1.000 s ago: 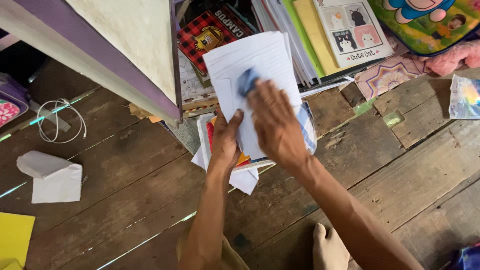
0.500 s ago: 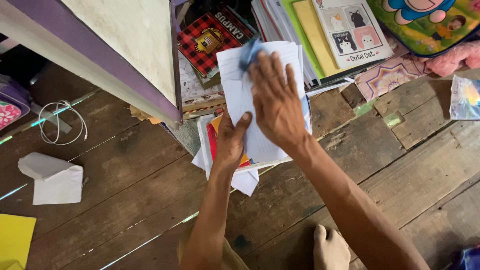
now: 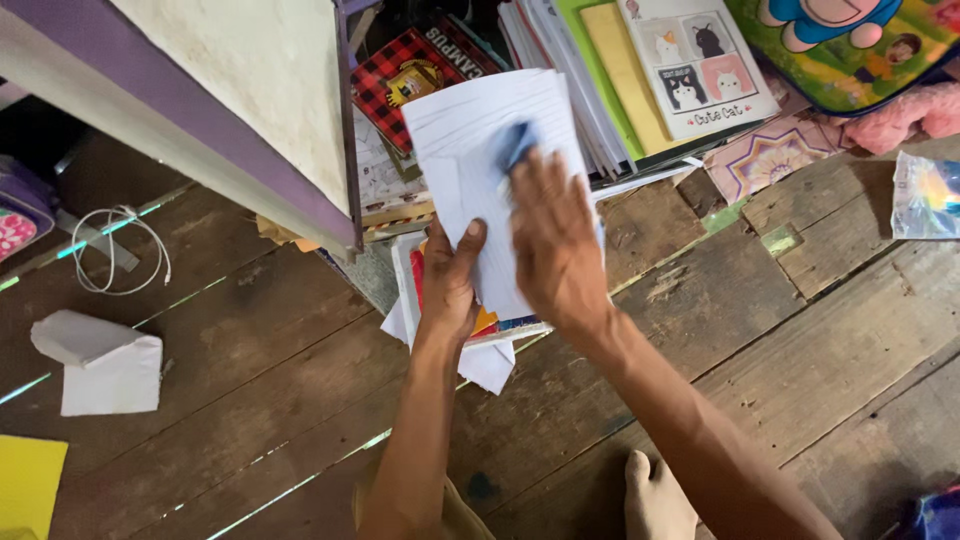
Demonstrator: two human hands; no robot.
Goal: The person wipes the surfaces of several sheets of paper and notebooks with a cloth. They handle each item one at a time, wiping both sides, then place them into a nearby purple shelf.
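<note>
The left hand (image 3: pixel 450 285) pinches the lower edge of a white lined paper (image 3: pixel 470 140), thumb on top. The right hand (image 3: pixel 555 240) lies flat on it, fingers pressing a blue cloth (image 3: pixel 515 143) against the sheet, above stacked notebooks (image 3: pixel 640 70).

A home: worn plank floor (image 3: pixel 760 330), children's notebooks (image 3: pixel 640 70), school bag (image 3: pixel 850 40).
</note>
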